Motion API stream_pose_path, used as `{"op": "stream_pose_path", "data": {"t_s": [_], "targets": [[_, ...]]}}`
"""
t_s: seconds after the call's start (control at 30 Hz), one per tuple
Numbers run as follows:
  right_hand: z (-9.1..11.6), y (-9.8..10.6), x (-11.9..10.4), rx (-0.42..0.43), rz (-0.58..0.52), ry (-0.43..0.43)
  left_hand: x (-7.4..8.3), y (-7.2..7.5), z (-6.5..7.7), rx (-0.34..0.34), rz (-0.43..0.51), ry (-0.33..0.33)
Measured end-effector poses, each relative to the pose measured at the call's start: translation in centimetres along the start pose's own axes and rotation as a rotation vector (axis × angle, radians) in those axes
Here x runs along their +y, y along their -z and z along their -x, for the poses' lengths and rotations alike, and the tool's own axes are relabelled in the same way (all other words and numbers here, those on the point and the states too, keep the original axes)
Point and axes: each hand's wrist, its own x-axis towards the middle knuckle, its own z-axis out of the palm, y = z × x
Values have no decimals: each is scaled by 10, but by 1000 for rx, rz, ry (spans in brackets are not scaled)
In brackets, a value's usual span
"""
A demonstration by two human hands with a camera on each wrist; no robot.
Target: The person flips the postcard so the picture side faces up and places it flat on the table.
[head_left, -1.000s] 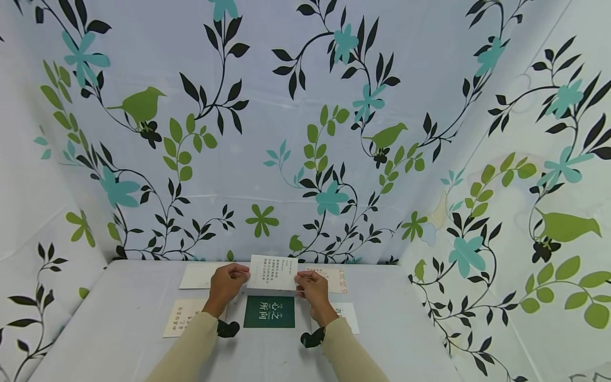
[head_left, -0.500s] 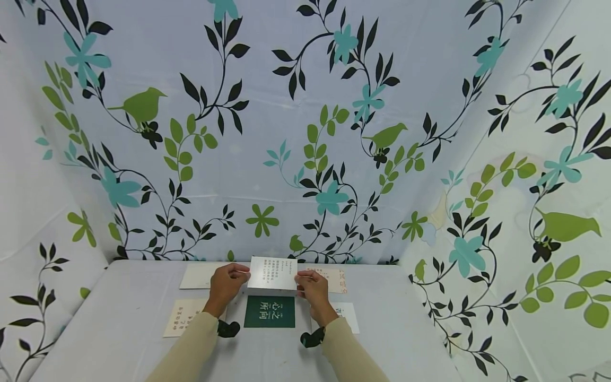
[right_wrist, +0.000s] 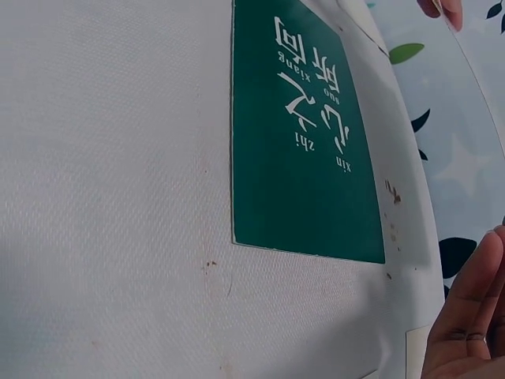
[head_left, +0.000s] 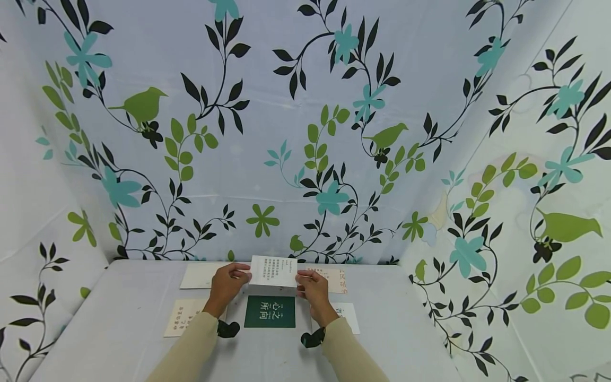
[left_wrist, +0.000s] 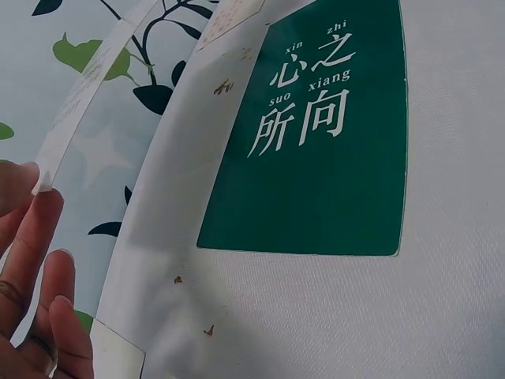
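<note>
A white card [head_left: 273, 271] printed with lines of dark characters is held up off the table, tilted toward the head camera. My left hand [head_left: 226, 286] pinches its left edge between thumb and fingers, and my right hand [head_left: 313, 293] pinches the right edge. Seen nearly edge-on, the same card [left_wrist: 83, 91] rises from the thumb and fingertip in the left wrist view. Just in front of it, a dark green card [head_left: 270, 312] with large white characters lies flat on the table. The right wrist view catches only part of my right hand [right_wrist: 471, 316].
Cream cards lie at back left [head_left: 194, 275] and front left [head_left: 177, 320]. A card with orange print [head_left: 337, 280] is at back right, and a white one [head_left: 348, 318] at front right, partly under my right arm. A leaf-patterned curtain [head_left: 286, 132] stands behind the white table [head_left: 119, 323].
The held white card has tilted slightly; the sheen on it half a second ago is gone. Both hands stay in nearly the same place.
</note>
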Motion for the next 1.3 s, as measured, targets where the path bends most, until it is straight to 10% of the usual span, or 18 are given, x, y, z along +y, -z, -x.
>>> {"op": "stream_pose_path", "data": {"t_s": [1.3], "targets": [[2,3,6,-75,1,0,-1,-2,3,-54,0,8]]}}
